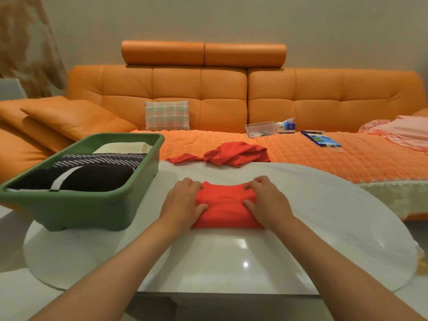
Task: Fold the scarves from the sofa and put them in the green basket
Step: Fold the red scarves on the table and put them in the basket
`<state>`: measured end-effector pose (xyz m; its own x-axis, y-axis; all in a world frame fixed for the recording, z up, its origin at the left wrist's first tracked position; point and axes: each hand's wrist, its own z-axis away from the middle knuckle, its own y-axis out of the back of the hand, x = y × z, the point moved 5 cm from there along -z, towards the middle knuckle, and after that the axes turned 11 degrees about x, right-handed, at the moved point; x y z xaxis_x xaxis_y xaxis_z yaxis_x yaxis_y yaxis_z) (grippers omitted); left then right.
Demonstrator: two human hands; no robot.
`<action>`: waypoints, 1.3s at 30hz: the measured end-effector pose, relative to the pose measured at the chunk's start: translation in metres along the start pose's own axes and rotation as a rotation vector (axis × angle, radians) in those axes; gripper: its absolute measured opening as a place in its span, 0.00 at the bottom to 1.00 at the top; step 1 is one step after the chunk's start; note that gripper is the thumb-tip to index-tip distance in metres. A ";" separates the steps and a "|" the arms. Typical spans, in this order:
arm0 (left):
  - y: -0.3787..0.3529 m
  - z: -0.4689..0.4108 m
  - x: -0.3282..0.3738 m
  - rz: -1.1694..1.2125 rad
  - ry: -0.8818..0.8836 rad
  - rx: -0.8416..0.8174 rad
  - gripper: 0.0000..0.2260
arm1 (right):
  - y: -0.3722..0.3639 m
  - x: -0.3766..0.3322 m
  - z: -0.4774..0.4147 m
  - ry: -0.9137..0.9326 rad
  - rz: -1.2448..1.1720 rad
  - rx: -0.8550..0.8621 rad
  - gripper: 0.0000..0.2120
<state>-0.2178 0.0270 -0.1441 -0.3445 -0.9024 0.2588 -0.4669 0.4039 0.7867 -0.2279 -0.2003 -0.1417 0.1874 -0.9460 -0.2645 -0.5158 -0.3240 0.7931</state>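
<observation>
You held the folded red scarf [225, 210] on the white table [231, 262], left hand [185, 201] and right hand [266, 200] each curled round an end, so folding looked finished and the next move called for carrying it left into the green basket [92, 213].

Folded scarf [225, 207]: plain red-orange. Loose scarf [234, 154]: same red. Basket [92, 212]: sage green. Cream scarf [125, 147]: ribbed, no print. Navy scarf [102, 158]: rows of slanted white dashes. Black scarf [92, 178]: one white stripe. Sofa [222, 96]: orange throughout. Throw [301, 156]: orange, waffle-textured. Cushion [167, 115]: plaid of pale green, pink, white. Table [231, 256]: glossy white. Bundled cloth [403, 133]: pale pink. Paper bag [320, 139]: blue.
</observation>
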 end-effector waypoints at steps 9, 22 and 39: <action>-0.053 0.022 0.049 -0.069 -0.315 -0.278 0.28 | -0.015 -0.016 0.006 0.280 0.155 0.022 0.02; -0.036 0.012 0.016 0.410 -0.159 -0.149 0.29 | -0.010 0.028 0.022 -0.073 -0.230 -0.322 0.32; -0.037 -0.016 0.021 0.011 0.249 -0.012 0.23 | 0.003 0.048 -0.007 -0.279 0.075 -0.073 0.26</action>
<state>-0.1948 -0.0090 -0.1585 -0.1371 -0.9078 0.3963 -0.4540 0.4132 0.7894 -0.2144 -0.2469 -0.1483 -0.0914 -0.9374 -0.3362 -0.4557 -0.2608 0.8511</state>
